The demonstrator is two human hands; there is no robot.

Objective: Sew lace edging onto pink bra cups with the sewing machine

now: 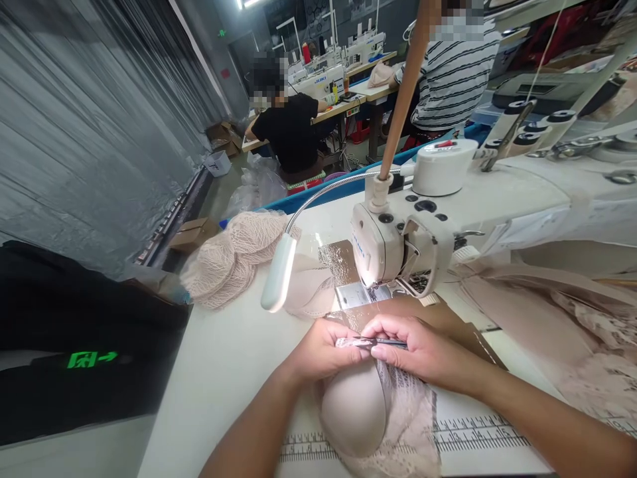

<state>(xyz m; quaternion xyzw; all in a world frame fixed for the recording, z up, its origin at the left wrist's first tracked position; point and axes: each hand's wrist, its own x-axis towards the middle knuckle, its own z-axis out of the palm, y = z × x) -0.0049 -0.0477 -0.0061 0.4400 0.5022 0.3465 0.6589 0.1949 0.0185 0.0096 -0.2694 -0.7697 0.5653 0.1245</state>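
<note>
My left hand [328,348] pinches the top edge of a beige bra cup [354,408] with lace [411,398] along its right side. Close against it, my right hand [411,345] has thumb and fingers closed around a slim dark metal tool [393,343], whose exact kind I cannot make out. The tool's tip lies at the pinched fabric edge, between both hands. Just beyond my fingers stands the sewing machine head [381,242], its needle area lit. The padded cup rests bulging toward me on the table.
Lace cups [223,265] are stacked at the table's left, behind a gooseneck lamp [279,275]. Another beige piece [311,292] lies beside the needle plate. More beige fabric [537,318] is heaped at right. A ruler strip [478,431] runs along the front. Two people sit at machines beyond.
</note>
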